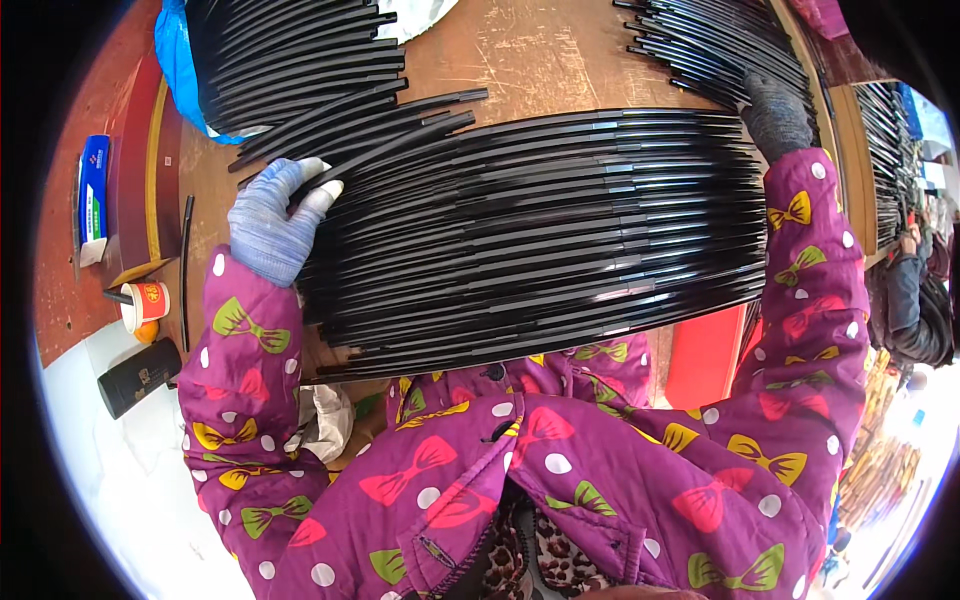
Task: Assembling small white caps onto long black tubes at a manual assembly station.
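A wide layer of long, thin black sticks (pixel 560 215) lies side by side across the table in front of me. My left hand (pixel 275 222), in a pale blue glove with white fingertips, is at the layer's left end. Its thumb and fingers pinch the end of a black stick (pixel 410 142) that slants up to the right over the others. At the layer's far right corner, my right hand (pixel 778 118) in a dark grey glove reaches onto another pile of black sticks (pixel 705 45). Its fingers blend into the dark sticks, so their grip is unclear.
More black sticks (pixel 290 50) are heaped at the far left beside a blue plastic bag (pixel 178 75). Left of the brown table (pixel 530 50) are a dark red box (pixel 140 190), a blue carton (pixel 93 190), a paper cup (pixel 146 303) and a black cylinder (pixel 138 378). Another person (pixel 915 290) is at right.
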Demonstrator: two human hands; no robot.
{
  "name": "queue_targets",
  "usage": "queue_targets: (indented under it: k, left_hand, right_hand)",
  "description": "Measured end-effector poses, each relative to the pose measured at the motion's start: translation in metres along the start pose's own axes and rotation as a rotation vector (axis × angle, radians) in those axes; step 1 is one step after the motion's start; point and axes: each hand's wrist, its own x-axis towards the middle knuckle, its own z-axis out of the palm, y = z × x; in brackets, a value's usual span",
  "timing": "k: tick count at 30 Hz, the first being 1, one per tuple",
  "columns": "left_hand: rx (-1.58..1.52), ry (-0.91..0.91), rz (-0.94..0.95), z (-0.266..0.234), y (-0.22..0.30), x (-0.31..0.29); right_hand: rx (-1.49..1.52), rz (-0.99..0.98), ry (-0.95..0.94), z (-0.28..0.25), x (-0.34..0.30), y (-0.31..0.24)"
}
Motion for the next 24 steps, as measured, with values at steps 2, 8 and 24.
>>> queue_targets:
  k: [2,8,24]
  left_hand:
    - [0.001,0.003,0.012,0.000,-0.001,0.000]
    - [0.001,0.023,0.022,-0.005,-0.008,-0.007]
    - [-0.171,-0.026,-0.057,-0.001,-0.005,-0.018]
  right_hand:
    - [0.001,0.002,-0.008,-0.002,-0.001,0.002]
    - [-0.089,-0.129,-0.118,-0.011,-0.001,-0.009]
    - [0.866,-0.509,0.260,-0.073,-0.067,-0.116]
